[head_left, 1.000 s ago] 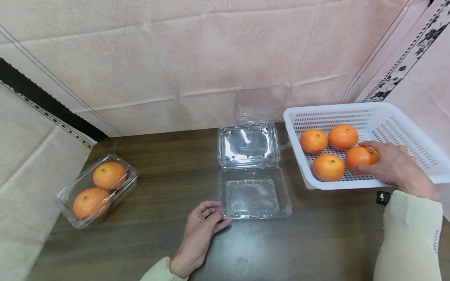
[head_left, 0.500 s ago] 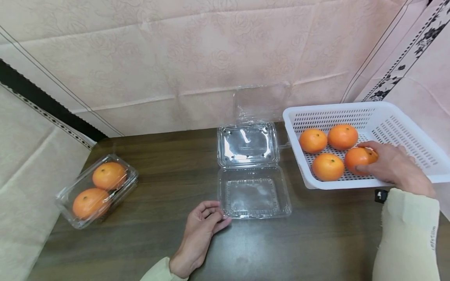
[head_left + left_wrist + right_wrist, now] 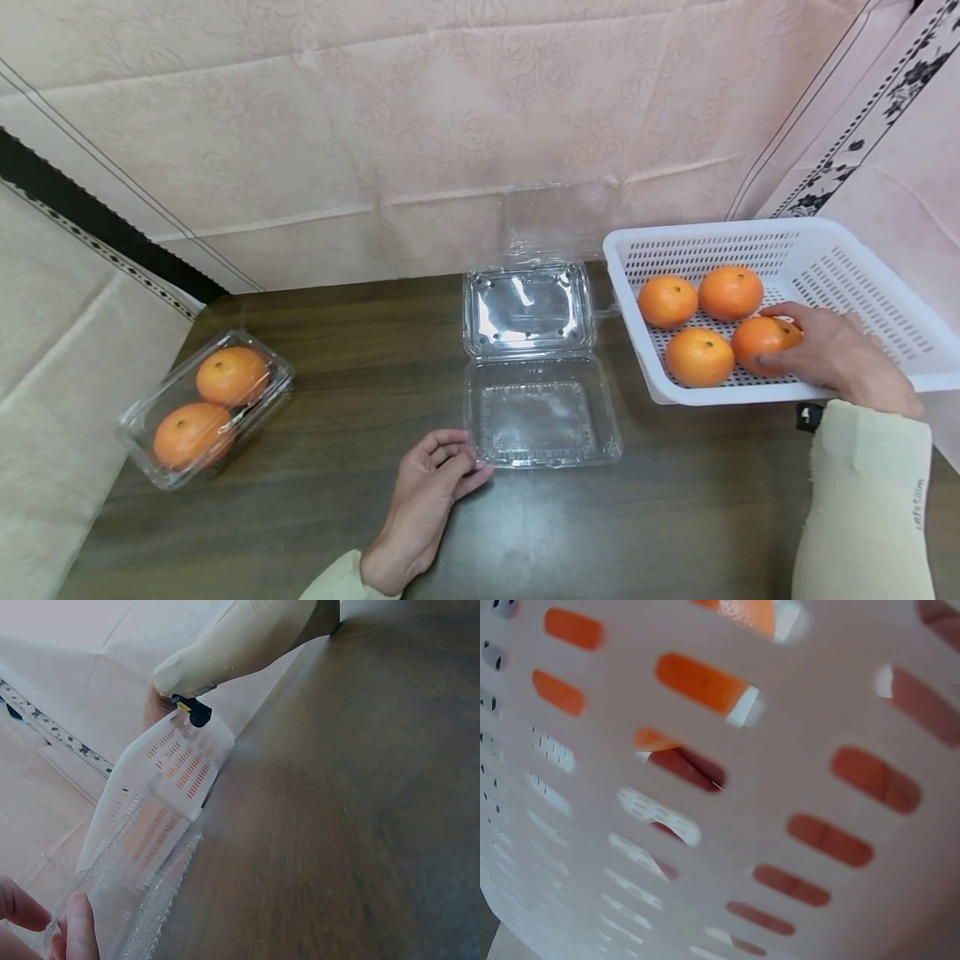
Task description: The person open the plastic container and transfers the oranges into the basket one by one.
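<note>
In the head view my left hand [image 3: 431, 492] pinches the near left corner of a clear plastic clamshell container [image 3: 540, 421], which lies unfolded on the table with its lid [image 3: 528, 312] toward the wall. The left wrist view shows thumb and finger at the container's edge [image 3: 124, 907]. Over the white basket [image 3: 720, 229], my right hand [image 3: 843, 354] grips an orange [image 3: 759, 343], thumb on the near side and fingers on the far side. This orange sits beside several others, close to the front left orange [image 3: 701, 357]. From the right wrist, the slotted basket wall [image 3: 795, 742] hides most of the hand.
A closed clamshell [image 3: 281, 379] with two oranges [image 3: 232, 376] stands at the table's left. Another clear plastic piece [image 3: 558, 221] stands against the cloth-covered wall [image 3: 450, 108] behind the lid. The dark wooden table [image 3: 360, 358] runs up to this wall.
My right hand and sleeve have shifted slightly left, and the gripped orange has moved a little left with them. The left hand and the unfolded container stay in place.
</note>
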A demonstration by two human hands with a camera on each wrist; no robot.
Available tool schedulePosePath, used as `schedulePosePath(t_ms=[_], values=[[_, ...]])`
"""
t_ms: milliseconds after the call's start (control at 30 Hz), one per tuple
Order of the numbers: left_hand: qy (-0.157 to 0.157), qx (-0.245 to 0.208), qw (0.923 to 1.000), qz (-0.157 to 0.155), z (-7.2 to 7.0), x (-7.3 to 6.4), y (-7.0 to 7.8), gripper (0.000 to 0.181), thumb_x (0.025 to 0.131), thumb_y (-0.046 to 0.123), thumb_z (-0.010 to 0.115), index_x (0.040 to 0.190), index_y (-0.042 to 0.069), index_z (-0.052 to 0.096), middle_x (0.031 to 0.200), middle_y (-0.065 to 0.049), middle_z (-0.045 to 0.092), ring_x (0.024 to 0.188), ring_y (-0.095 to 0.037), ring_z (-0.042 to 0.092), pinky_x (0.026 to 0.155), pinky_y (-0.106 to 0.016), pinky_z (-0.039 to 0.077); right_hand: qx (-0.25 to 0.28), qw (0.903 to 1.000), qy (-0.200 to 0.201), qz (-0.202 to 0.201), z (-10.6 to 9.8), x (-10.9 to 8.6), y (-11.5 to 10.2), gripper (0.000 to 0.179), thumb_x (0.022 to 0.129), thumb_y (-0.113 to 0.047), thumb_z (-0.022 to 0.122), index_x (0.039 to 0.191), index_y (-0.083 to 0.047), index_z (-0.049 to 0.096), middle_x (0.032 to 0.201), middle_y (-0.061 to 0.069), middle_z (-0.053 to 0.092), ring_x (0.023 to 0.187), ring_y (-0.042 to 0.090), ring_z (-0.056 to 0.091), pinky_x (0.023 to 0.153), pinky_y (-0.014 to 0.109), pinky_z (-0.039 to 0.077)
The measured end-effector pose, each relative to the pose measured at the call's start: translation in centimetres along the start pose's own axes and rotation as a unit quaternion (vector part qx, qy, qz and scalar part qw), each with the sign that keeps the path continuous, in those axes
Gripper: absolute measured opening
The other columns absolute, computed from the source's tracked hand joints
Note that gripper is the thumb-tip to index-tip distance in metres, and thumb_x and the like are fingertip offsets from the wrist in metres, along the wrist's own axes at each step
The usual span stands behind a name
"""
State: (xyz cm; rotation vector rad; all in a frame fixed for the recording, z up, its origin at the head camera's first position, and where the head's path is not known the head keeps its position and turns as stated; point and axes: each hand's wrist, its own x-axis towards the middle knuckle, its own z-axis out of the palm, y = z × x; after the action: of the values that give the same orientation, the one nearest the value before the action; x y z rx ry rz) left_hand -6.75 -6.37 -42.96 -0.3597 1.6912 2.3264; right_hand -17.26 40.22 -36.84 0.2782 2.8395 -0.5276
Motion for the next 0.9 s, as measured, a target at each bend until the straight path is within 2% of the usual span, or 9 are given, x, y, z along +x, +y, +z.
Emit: schedulePosePath(t_ms=[333,567,900], values=[[0.002,-0.001,1.0,0.003,0.01,0.06,-0.14,0.033,0.092,-0.006,0.06,0.124,-0.011,0.051,0.097,-0.005,0.057,0.092,-0.017,0.066,0.09,-0.032,0.065,0.019,0.9998,-0.011,0.002,-0.01,-0.01,-0.04,0.085,0.084,-0.045,0.078,0.147,-0.002,0.041,0.132,0.038,0.042,0.11,0.051,0.038,0.078,0.061,0.048],[0.003,-0.001,1.0,0.003,-0.01,0.09,-0.15,0.033,0.092,-0.006,0.059,0.124,-0.011,0.051,0.097,-0.005,0.057,0.092,-0.017,0.066,0.09,-0.033,0.065,0.026,0.9993,-0.02,0.02,-0.08,-0.08,-0.27,0.093,0.083,-0.049,0.079,0.151,-0.003,0.036,0.134,0.039,0.038,0.11,0.052,0.034,0.077,0.062,0.048],[0.002,-0.001,1.0,0.003,-0.08,0.07,-0.17,0.032,0.092,-0.006,0.059,0.123,-0.01,0.052,0.097,-0.005,0.057,0.092,-0.016,0.066,0.09,-0.033,0.065,0.008,0.9996,-0.026,0.011,-0.37,0.06,-0.24,0.1,0.082,-0.053,0.079,0.152,0.0,0.032,0.135,0.044,0.035,0.113,0.057,0.035,0.084,0.074,0.047]])
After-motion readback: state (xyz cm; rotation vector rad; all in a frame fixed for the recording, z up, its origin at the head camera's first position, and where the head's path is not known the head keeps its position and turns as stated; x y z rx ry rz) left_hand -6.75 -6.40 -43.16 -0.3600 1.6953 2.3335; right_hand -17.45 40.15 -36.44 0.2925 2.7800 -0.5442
